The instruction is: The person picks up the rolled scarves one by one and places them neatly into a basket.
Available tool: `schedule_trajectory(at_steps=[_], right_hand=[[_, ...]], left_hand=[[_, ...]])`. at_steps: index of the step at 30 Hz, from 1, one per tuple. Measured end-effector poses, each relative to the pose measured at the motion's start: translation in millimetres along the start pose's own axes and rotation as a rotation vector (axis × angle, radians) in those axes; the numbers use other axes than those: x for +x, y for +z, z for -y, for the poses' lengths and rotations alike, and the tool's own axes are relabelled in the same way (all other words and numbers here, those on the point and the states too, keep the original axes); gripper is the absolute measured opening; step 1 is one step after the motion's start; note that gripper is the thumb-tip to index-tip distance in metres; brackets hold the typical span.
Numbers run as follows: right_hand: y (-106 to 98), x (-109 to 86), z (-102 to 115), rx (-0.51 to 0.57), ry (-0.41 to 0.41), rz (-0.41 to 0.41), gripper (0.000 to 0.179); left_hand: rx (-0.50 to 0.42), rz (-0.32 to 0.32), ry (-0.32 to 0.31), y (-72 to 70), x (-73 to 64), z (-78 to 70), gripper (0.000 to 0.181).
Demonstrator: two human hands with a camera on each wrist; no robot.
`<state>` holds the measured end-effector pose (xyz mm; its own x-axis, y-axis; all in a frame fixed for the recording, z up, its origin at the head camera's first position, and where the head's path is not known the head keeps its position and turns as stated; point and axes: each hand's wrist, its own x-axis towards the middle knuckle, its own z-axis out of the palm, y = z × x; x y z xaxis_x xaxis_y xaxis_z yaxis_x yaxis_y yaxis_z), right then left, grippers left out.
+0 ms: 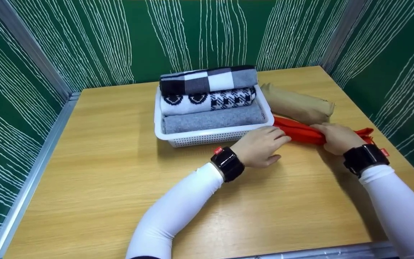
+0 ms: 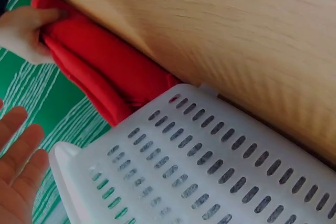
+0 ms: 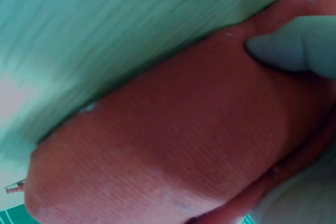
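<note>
The right hand [image 1: 341,138] grips a rolled red cloth [image 1: 298,131] near its right end; the right wrist view shows the thumb [image 3: 299,45] pressing into the fabric, while the other fingers are mostly hidden behind the roll. The left hand [image 1: 261,147] has nothing in its grasp, its fingers relaxed and parted, with only some of them inside the edge of its own wrist view. From above, its fingertips overlap the red cloth, but the left wrist view shows a gap between them. The cloth lies beside the right front corner of a white basket [image 1: 207,139], which hides its near end from the left wrist camera, so whether the two touch is hard to say. Inside the basket, a grey roll [image 1: 212,120] lies in front, a black-and-white patterned roll [image 1: 189,104] behind it, and a checked roll [image 1: 219,81] at the back, covering part of the rear rim. A tan roll [image 1: 295,102] lies on the table [image 1: 102,172] beyond the red one, its left end partly hidden by the basket. Both white sleeves [image 1: 182,198] are cut off by the frame.
</note>
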<state>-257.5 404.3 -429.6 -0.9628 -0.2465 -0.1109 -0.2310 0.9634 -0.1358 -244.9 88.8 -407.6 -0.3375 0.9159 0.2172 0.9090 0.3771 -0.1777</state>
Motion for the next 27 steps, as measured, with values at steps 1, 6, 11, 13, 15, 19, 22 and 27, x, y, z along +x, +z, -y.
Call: schedule_trajectory(at_steps=[1, 6, 11, 13, 15, 19, 22, 27], right_hand=[[0, -0.2, -1, -0.002, 0.000, -0.003, 0.064], [0, -1.8, -2, -0.015, -0.001, -0.003, 0.064], [0, -5.2, -3, -0.027, -0.015, -0.009, 0.064], [-1, -6.2, -3, -0.019, -0.023, -0.014, 0.063], [-1, -7.0, -4, -0.010, -0.031, -0.018, 0.062], [-1, -7.7, -6, 0.003, -0.036, -0.016, 0.063], [-2, -7.7, -7, 0.011, -0.032, -0.008, 0.064], [-2, -8.0, -9, 0.009, -0.045, -0.016, 0.061]], left_hand=[[0.004, 0.002, 0.002, 0.7, 1.2, -0.7, 0.058], [-0.016, 0.018, -0.001, 5.5, 7.5, -3.8, 0.059], [-0.011, 0.045, -0.013, 12.2, 14.8, -5.7, 0.064], [-0.006, 0.052, -0.022, 14.6, 17.3, -5.7, 0.064], [-0.001, 0.057, -0.029, 17.4, 19.8, -5.5, 0.064], [0.006, 0.061, -0.045, 21.5, 24.5, -5.1, 0.064], [0.007, 0.071, -0.073, 24.4, 28.6, -5.0, 0.063], [-0.002, 0.108, -0.145, 29.9, 34.7, -5.9, 0.065]])
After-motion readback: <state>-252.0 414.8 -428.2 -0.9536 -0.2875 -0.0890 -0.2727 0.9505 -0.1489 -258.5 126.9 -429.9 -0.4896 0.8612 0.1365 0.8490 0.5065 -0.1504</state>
